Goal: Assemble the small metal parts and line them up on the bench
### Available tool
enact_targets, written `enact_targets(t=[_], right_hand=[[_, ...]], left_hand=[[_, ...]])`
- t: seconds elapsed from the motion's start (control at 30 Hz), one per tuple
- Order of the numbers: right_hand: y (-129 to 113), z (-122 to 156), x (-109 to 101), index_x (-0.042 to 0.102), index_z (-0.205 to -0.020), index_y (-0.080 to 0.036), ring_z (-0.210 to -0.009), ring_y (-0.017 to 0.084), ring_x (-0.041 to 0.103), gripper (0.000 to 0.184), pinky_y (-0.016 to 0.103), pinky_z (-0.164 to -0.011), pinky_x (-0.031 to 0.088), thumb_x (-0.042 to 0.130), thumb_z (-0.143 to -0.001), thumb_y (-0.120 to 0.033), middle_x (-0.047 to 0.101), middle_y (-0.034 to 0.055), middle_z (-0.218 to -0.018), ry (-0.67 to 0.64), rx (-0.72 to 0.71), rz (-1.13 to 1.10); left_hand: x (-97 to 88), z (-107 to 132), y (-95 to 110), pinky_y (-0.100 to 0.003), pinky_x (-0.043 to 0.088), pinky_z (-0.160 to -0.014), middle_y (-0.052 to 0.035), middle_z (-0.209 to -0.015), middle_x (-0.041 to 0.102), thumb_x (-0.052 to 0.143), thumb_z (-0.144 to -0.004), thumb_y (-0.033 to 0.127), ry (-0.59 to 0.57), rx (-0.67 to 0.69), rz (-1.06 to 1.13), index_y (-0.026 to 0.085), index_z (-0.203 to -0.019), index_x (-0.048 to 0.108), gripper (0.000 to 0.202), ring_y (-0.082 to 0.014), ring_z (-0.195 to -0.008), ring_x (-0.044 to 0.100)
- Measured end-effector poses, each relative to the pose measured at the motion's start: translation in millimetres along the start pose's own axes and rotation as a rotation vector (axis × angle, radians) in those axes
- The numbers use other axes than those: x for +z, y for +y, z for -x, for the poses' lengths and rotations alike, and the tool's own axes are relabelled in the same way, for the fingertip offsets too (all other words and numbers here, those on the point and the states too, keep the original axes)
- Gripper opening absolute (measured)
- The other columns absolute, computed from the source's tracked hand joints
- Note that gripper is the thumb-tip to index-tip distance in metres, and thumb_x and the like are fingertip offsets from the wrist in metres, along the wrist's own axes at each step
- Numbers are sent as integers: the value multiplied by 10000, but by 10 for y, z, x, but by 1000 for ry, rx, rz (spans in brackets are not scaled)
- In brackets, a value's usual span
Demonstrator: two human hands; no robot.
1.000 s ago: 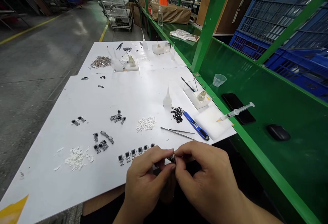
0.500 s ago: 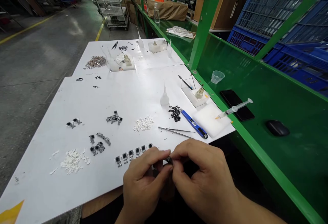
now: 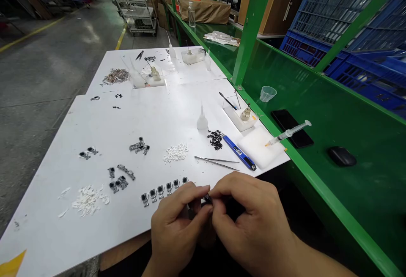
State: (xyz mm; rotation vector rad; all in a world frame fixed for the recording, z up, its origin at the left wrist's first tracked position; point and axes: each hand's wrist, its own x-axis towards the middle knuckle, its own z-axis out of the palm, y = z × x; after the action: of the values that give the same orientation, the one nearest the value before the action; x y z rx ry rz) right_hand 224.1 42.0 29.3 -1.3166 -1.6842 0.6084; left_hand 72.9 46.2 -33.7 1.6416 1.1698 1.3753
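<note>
My left hand (image 3: 177,226) and my right hand (image 3: 250,222) meet at the near edge of the white board (image 3: 127,116), fingertips pinched together on one small dark metal part (image 3: 207,198). Just left of the hands a row of similar small parts (image 3: 163,190) lies on the board. Steel tweezers (image 3: 217,162) lie a little beyond my right hand. Piles of white plastic bits (image 3: 176,153) and black bits (image 3: 215,138) sit further out.
A blue utility knife (image 3: 239,152), a small dropper bottle (image 3: 202,120), a clear tray (image 3: 242,116) and a syringe (image 3: 288,132) on white foam lie to the right. On the green bench (image 3: 333,175) are a phone (image 3: 292,128), a cup (image 3: 267,94) and a black mouse (image 3: 341,156). More white bits (image 3: 87,198) lie left.
Both hands stay pinched on the small part at the board's edge. The view has drifted slightly, so the things on the board sit a little lower and left.
</note>
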Motion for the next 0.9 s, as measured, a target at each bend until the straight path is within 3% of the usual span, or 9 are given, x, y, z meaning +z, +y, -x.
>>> enact_targets(t=[0.43, 0.9], right_hand=[[-4, 1, -41, 681, -762, -202, -652, 176, 692, 214, 275, -615, 558, 565, -713, -29, 733, 28, -714, -42, 2, 9], [63, -3, -34, 727, -797, -158, -655, 182, 692, 183, 287, -633, 551, 564, -783, -75, 747, 56, -736, -81, -35, 83]], left_hand=[[3, 1, -41, -215, 475, -510, 70, -634, 607, 749, -814, 183, -25, 14, -7, 343, -1023, 744, 263, -103, -555, 571], [4, -7, -80, -189, 474, -534, 75, -677, 631, 735, -831, 149, -15, 127, -89, 344, -1120, 728, 349, -71, -569, 547]])
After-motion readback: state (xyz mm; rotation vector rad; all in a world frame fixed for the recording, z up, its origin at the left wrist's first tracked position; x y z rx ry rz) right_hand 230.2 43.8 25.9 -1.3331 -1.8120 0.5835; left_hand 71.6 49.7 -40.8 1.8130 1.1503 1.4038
